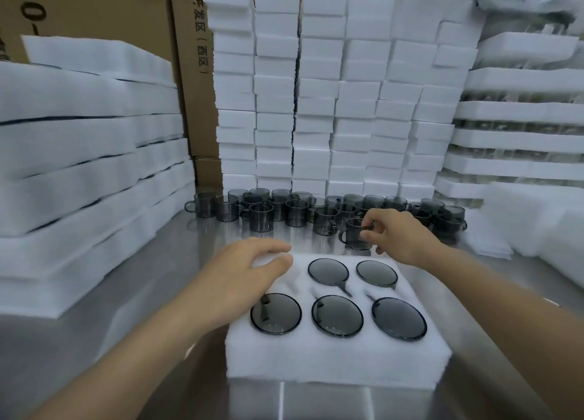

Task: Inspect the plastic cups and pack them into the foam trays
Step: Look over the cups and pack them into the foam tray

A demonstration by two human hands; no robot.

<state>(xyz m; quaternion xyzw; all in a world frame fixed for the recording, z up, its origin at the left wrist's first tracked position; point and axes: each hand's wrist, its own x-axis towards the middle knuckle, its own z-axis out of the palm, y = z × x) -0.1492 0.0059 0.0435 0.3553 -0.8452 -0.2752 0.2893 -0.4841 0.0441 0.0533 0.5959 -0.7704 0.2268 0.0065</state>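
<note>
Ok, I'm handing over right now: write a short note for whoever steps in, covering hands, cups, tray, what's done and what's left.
The left hand rests open on the back-left corner of the foam tray.
The right hand pinches a cup on the table behind the tray.
Done: five packed cups sit in the tray.
Left: fill the back-left slot, partly under the left hand; loose cups stand in rows behind.

Cups behind tray — five inside

Smoky grey cups, white foam tray, brown cartons
</note>
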